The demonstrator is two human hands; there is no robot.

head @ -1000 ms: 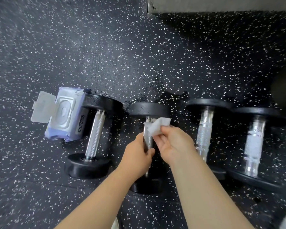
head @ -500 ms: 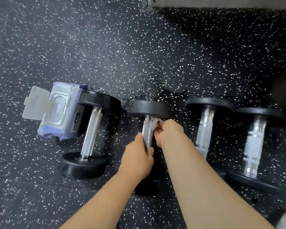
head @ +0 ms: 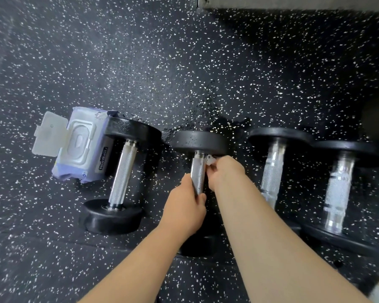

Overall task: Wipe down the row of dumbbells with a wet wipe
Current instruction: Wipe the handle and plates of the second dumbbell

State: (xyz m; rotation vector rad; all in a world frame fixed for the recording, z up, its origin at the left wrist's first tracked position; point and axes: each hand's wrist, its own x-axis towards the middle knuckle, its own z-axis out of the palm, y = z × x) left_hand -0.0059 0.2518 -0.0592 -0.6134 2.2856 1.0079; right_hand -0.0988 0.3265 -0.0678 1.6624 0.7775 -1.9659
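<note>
Four dumbbells (head: 271, 178) in a row on speckled floor (head: 184, 62); one wipe pack (head: 79, 147), lid open, against the leftmost. Second dumbbell (head: 200, 142): left hand (head: 184, 213) grips low on its knurled steel handle; right hand (head: 224, 173) pinches one crumpled white wet wipe (head: 210, 161) against handle top, under black plate.

Only a scrap of the wet wipe (head: 208, 161) shows past the right hand (head: 224, 173); the left hand (head: 185, 212) and its wrist seemingly hide most of the dumbbell (head: 198, 142)'s near head.
</note>
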